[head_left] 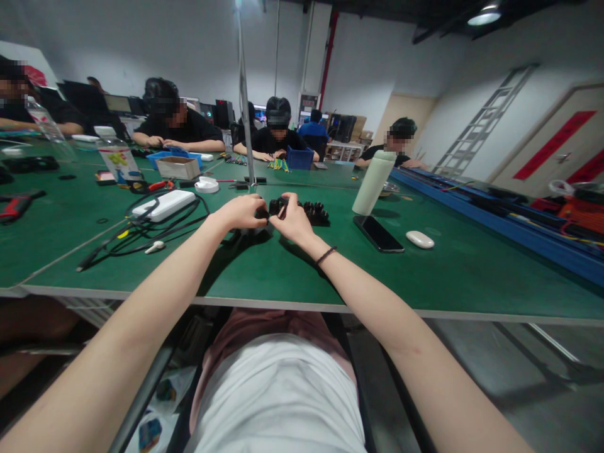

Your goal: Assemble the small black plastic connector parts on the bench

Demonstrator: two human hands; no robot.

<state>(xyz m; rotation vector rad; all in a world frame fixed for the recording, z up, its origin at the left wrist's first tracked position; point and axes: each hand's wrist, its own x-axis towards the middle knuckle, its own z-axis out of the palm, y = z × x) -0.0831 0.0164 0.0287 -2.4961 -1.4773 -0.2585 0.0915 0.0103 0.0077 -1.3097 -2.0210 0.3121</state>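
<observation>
Both my arms reach forward over the green table (264, 270). My left hand (243, 212) and my right hand (291, 220) meet at a small black part (275, 206), with fingers curled and pinched on it from either side. Just right of my right hand lies a cluster of more black parts (317, 211) on the table. A dark band sits on my right wrist (325, 255).
A white power strip (164, 205) with black cables (141, 236) lies to the left. A white bottle (374, 182), a black phone (378, 233) and a white earbud case (419, 239) lie to the right. Several people work at the far side. A metal pole (245, 94) stands behind my hands.
</observation>
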